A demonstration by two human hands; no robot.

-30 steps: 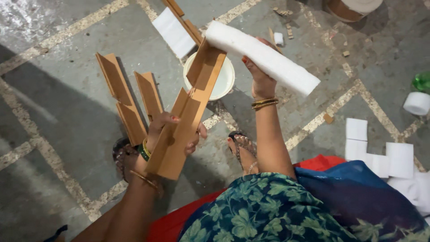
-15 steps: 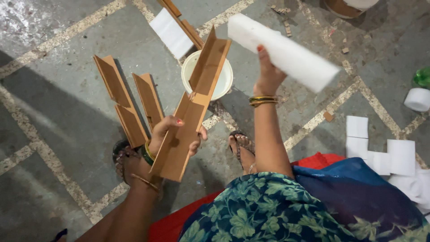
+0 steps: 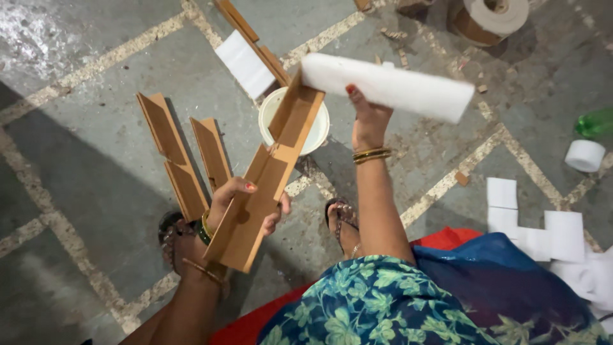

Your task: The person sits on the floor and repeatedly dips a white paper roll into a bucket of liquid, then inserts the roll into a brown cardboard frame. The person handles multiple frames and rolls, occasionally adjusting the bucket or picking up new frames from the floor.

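My left hand [image 3: 246,207] grips a long brown cardboard corner channel [image 3: 268,172] near its lower end, and the channel tilts up and away from me. My right hand [image 3: 367,118] holds a long white foam block [image 3: 389,86] from below, roughly level, its left end touching the channel's top end. Both are raised over a white bowl [image 3: 319,128] that stands on the grey tiled floor. Bangles ring both wrists.
Two more cardboard channels [image 3: 185,160] lie on the floor at left. A white foam piece on a cardboard strip [image 3: 246,61] lies beyond the bowl. White foam pieces [image 3: 543,223], a tape roll [image 3: 584,155], a green bottle [image 3: 597,121] and a brown paper roll [image 3: 491,16] are at right.
My right hand has swung the foam block from slanted to nearly level and shifted it right. The cardboard channel in my left hand stays about where it was.
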